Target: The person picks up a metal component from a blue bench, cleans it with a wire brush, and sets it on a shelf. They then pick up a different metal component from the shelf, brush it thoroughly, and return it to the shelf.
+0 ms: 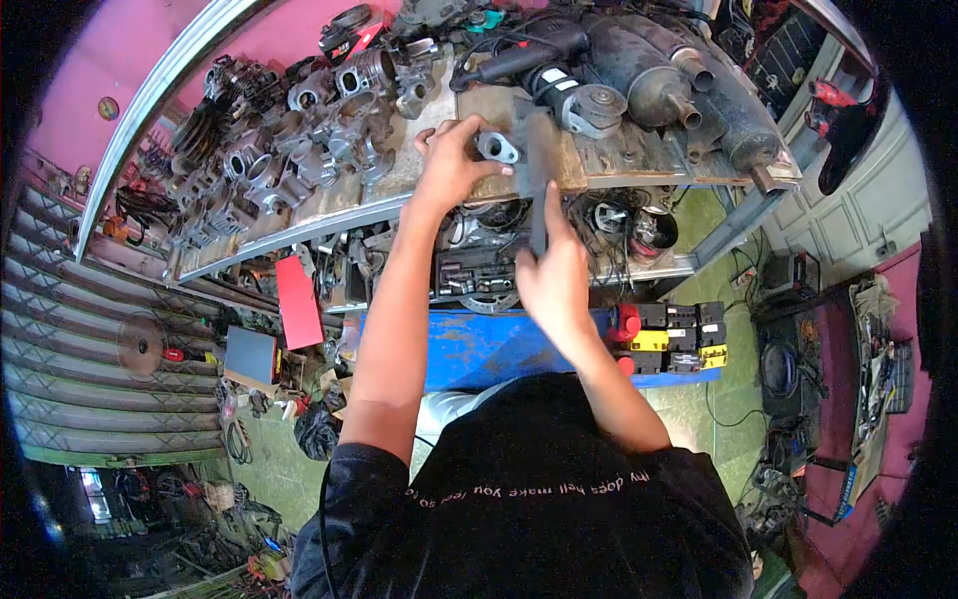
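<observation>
My left hand [451, 168] rests at the workbench edge, closed around a small grey metal flange [510, 154] with a round hole through it. Gripped in my right hand [561, 285] is a long, flat, file-like tool [539, 175], its index finger stretched along it. Motion smears the tool's far end, which stands upright in view right beside the flange. An angle grinder [591, 108] lies on the bench just to the right of the tool.
Many engine castings [269, 172] crowd the bench's left side. Dark exhaust mufflers [639, 80] lie at the right. Below, a shelf holds a socket set [474, 279] and loose parts. Batteries [682, 336] stand on a blue surface [479, 344] near my body.
</observation>
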A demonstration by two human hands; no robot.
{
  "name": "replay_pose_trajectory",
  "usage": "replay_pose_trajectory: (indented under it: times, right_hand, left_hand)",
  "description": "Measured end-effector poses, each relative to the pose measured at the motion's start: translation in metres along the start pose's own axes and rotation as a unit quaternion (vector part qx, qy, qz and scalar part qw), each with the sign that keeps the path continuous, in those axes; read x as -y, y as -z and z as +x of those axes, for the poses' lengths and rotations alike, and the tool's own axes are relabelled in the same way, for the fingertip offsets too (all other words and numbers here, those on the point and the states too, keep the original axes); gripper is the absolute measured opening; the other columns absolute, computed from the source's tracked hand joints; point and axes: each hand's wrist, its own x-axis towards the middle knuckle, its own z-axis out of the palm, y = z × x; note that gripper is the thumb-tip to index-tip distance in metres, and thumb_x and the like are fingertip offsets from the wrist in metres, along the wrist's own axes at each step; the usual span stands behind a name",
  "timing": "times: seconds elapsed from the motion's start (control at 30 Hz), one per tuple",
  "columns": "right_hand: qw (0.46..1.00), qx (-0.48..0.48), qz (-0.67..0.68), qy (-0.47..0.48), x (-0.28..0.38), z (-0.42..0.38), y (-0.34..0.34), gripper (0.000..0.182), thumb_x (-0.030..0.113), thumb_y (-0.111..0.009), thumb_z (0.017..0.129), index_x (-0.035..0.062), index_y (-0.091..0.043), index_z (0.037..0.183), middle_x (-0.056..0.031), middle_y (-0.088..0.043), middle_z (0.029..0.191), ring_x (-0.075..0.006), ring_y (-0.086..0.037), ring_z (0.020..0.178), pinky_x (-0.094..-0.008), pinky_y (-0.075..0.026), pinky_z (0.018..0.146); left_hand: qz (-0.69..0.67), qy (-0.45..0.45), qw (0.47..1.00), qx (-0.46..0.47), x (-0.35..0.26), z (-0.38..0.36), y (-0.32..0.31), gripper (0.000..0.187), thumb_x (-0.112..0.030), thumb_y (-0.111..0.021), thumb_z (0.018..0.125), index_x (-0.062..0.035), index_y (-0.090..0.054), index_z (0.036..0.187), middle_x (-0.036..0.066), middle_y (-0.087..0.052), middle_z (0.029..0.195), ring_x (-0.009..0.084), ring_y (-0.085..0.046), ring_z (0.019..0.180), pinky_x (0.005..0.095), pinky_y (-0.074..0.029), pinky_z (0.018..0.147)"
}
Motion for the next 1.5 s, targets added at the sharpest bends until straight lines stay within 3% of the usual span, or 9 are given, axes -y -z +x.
replay_pose_trajectory:
  times: [0.2,0.3,0.43,0.63,0.73,0.97,1.07,1.43,1.5]
  right_hand:
    - [0.996,0.021,0.062,-0.064,-0.010,-0.014,0.049,0.081,-0.005,-0.066,0.079,-0.0016,-0.045,0.158,-0.0362,-0.071,0.102,-0.0490,-0.073,0.096,-0.0490,-0.057,0.086]
    - [0.996,-0.069,0.061,-0.012,-0.027,-0.013,0.049,0.079,-0.007,-0.064,0.080,-0.0020,-0.046,0.157,-0.0372,-0.069,0.118,-0.0495,-0.071,0.104,-0.0486,-0.055,0.093]
    - [0.997,-0.042,0.060,-0.035,-0.023,-0.014,0.051,0.079,-0.007,-0.063,0.080,-0.0022,-0.046,0.156,-0.0373,-0.068,0.120,-0.0493,-0.071,0.106,-0.0491,-0.055,0.095]
    - [0.998,-0.009,0.045,-0.047,-0.012,-0.014,0.039,0.081,-0.006,-0.064,0.081,-0.0014,-0.043,0.158,-0.0389,-0.068,0.119,-0.0502,-0.070,0.109,-0.0490,-0.055,0.095]
    - [0.999,-0.031,0.041,-0.001,-0.013,-0.011,0.029,0.081,-0.004,-0.065,0.082,-0.0006,-0.042,0.159,-0.0385,-0.068,0.118,-0.0509,-0.070,0.109,-0.0496,-0.055,0.095]
    - [0.999,-0.019,0.043,0.007,-0.012,0.019,0.005,0.078,-0.001,-0.065,0.085,-0.0053,-0.039,0.158,-0.0404,-0.068,0.113,-0.0525,-0.070,0.105,-0.0529,-0.056,0.093]
    - [0.999,-0.001,0.040,-0.027,-0.005,0.029,0.003,0.078,-0.002,-0.063,0.085,-0.0054,-0.039,0.159,-0.0389,-0.069,0.112,-0.0496,-0.072,0.105,-0.0478,-0.056,0.092]
    - [0.995,0.032,0.070,-0.060,0.003,0.015,0.019,0.076,-0.004,-0.060,0.082,-0.0064,-0.044,0.156,-0.0375,-0.070,0.106,-0.0424,-0.076,0.096,-0.0400,-0.057,0.086]
    - [0.998,0.010,0.067,-0.015,-0.007,0.034,0.006,0.081,-0.001,-0.062,0.081,-0.0089,-0.038,0.158,-0.0387,-0.069,0.093,-0.0497,-0.074,0.088,-0.0496,-0.058,0.083]
  left_hand:
    - [0.086,0.020,0.996,-0.002,-0.013,-0.002,-0.002,0.057,-0.046,-0.095,0.066,-0.0154,-0.074,0.109,0.009,-0.074,0.095,0.0299,-0.063,0.112,0.0575,-0.025,0.110]
    - [0.165,0.026,0.985,-0.044,-0.023,-0.004,-0.014,0.059,-0.053,-0.092,0.069,-0.0115,-0.073,0.106,0.011,-0.075,0.096,0.0311,-0.063,0.112,0.0622,-0.027,0.110]
    - [0.258,0.033,0.960,-0.108,-0.040,-0.011,-0.020,0.061,-0.057,-0.089,0.073,-0.0065,-0.073,0.104,0.014,-0.075,0.097,0.0339,-0.062,0.113,0.0681,-0.028,0.110]
    - [0.194,0.022,0.980,0.025,-0.024,-0.017,0.008,0.068,-0.045,-0.089,0.077,-0.0134,-0.069,0.133,0.015,-0.070,0.129,0.0347,-0.058,0.125,0.0649,-0.027,0.111]
    - [0.034,-0.008,0.998,0.053,0.001,-0.021,0.007,0.066,-0.026,-0.084,0.084,-0.0168,-0.063,0.146,0.015,-0.067,0.134,0.0339,-0.054,0.133,0.0529,-0.025,0.117]
    - [0.066,0.027,0.996,0.048,-0.014,-0.020,0.007,0.062,-0.029,-0.088,0.081,-0.0110,-0.067,0.137,0.014,-0.071,0.123,0.0325,-0.055,0.130,0.0526,-0.027,0.114]
    - [0.020,0.055,0.998,0.012,-0.013,-0.020,-0.001,0.057,-0.034,-0.093,0.074,-0.0072,-0.069,0.118,0.013,-0.070,0.118,0.0313,-0.058,0.126,0.0486,-0.029,0.112]
    - [-0.034,-0.004,0.996,-0.086,0.009,-0.030,-0.024,0.056,-0.032,-0.094,0.074,-0.0091,-0.069,0.119,0.007,-0.072,0.115,0.0300,-0.062,0.117,0.0477,-0.028,0.111]
    - [-0.038,0.006,0.996,-0.075,0.008,-0.030,-0.021,0.057,-0.034,-0.093,0.075,-0.0093,-0.069,0.121,0.008,-0.072,0.114,0.0297,-0.063,0.116,0.0480,-0.028,0.111]
